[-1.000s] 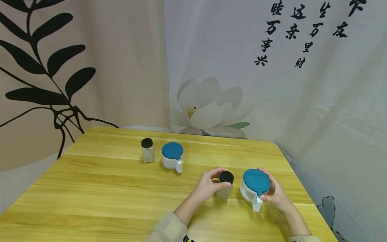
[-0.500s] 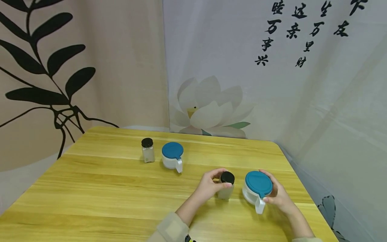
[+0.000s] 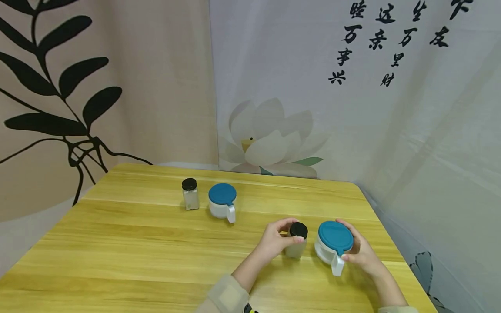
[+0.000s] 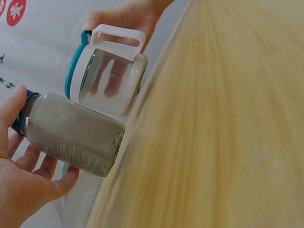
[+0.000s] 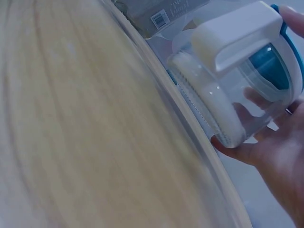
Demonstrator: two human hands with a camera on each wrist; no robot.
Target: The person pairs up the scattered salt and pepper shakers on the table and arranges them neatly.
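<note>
My left hand (image 3: 273,238) grips a small clear jar (image 3: 296,250) by its black lid, thumb in front and fingers behind. In the left wrist view the jar (image 4: 71,133) holds something greyish, and the left hand (image 4: 28,175) curls round its lid end and side. My right hand (image 3: 362,252) holds a clear pot with a blue lid (image 3: 335,236) and white handle from its right side. In the right wrist view white contents lie at the base of the pot (image 5: 204,95), with the right hand (image 5: 280,147) round it. Jar and pot stand side by side, a small gap between them.
Farther back on the wooden table (image 3: 117,239) stand another black-lidded jar (image 3: 191,199) and another blue-lidded pot (image 3: 222,202), close together. A cloth with a printed flower and writing (image 3: 274,130) hangs behind the table.
The left hand and its jar have shifted slightly right. The right hand and its pot have moved slightly right and toward me since the earliest frame. Both hands keep their grips.
</note>
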